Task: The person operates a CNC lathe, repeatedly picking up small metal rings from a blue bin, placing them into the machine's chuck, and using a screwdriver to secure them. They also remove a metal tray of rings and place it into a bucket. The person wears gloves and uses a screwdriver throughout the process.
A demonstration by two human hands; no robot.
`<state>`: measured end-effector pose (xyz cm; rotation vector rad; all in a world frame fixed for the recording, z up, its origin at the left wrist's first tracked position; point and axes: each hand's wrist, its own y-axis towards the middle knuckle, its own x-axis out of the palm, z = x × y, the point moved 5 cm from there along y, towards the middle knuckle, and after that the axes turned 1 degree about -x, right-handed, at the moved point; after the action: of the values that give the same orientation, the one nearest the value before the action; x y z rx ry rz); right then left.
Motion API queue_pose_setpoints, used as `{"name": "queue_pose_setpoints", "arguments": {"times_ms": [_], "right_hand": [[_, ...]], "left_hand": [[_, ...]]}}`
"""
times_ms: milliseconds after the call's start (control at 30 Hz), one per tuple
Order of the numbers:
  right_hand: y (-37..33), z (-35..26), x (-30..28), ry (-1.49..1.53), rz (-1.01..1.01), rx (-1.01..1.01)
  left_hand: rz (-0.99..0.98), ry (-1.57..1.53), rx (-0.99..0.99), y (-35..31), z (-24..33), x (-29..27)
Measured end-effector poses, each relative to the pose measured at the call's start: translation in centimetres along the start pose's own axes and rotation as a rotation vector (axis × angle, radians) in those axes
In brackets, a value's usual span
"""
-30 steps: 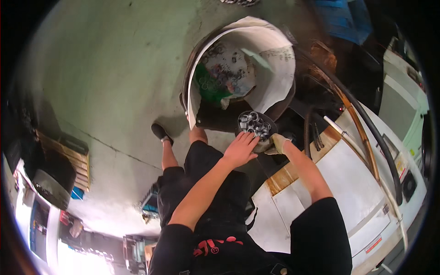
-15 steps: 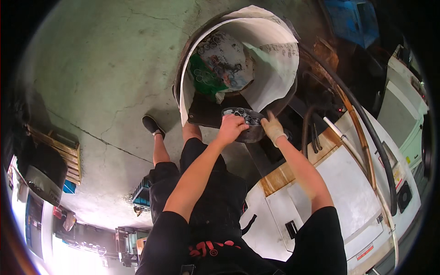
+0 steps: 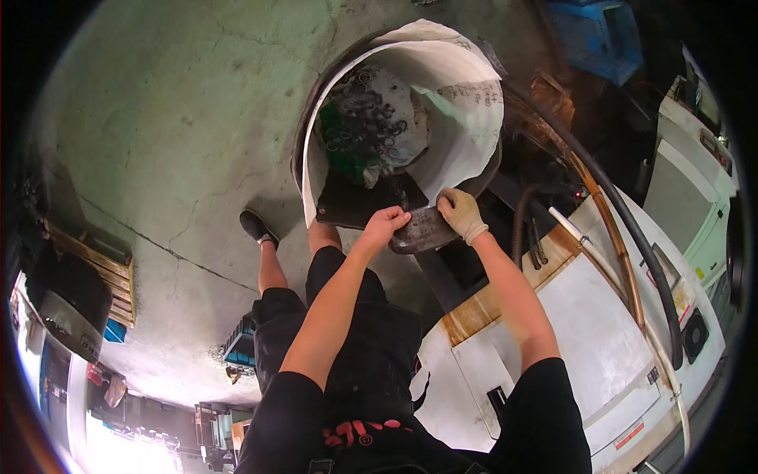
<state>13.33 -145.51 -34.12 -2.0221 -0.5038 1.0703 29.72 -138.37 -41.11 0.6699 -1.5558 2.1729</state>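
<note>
My bare left hand (image 3: 384,227) grips the left rim of a dark, rounded shallow pan (image 3: 425,231). A pale glove covers my right hand (image 3: 461,215), which is closed on the pan's right end. The pan is tilted away from me over the near edge of a large drum (image 3: 298,150) lined with white sheet (image 3: 462,91). Inside the drum, many small metal rings (image 3: 367,114) lie on white and green plastic material (image 3: 341,146). A blurred streak of something falling shows just beyond the pan. The pan's inner side is mostly hidden from me.
At the right stands a white machine cabinet (image 3: 545,340) with rusty edges, with a black hose (image 3: 624,213) and pipes running beside it. A blue crate (image 3: 596,39) sits at the far right. Toward the left are a wooden pallet (image 3: 99,261) and another drum (image 3: 75,304).
The pan has tipped toward the drum, and the rings seen in it before no longer show. More dark rings now lie inside the drum. Both hands have shifted on the rim.
</note>
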Motion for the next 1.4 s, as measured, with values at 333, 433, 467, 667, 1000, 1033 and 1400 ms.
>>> {"name": "queue_pose_setpoints", "arguments": {"times_ms": [333, 433, 467, 667, 1000, 1033, 1400], "right_hand": [[-2.0, -2.2, 0.5, -0.188, 0.037, -0.187], [-3.1, -6.1, -2.5, -0.234, 0.087, -0.263], [-3.8, -6.9, -3.2, -0.234, 0.092, -0.327], [-5.6, -5.9, -2.8, -0.354, 0.067, -0.242], [-8.4, -9.3, 2.3, -0.798, -0.033, -0.213], [-9.3, -10.3, 2.4, -0.802, -0.014, -0.226], [-25.8, -22.4, 11.6, -0.726, -0.031, -0.533]], "left_hand": [[-0.032, -0.099, 0.010, -3.4, 1.9, 0.0], [-0.037, -0.180, 0.081, -5.0, 2.4, 1.4], [-0.064, -0.151, 0.125, -5.7, 2.8, 1.9], [0.210, 0.634, 0.621, -10.6, 6.7, 1.3], [0.540, 0.643, 0.074, -36.0, -17.1, -16.1], [0.583, 0.524, 0.096, -38.6, -21.3, -17.1], [0.474, -0.351, 0.416, -53.9, -36.0, -7.9]]}}
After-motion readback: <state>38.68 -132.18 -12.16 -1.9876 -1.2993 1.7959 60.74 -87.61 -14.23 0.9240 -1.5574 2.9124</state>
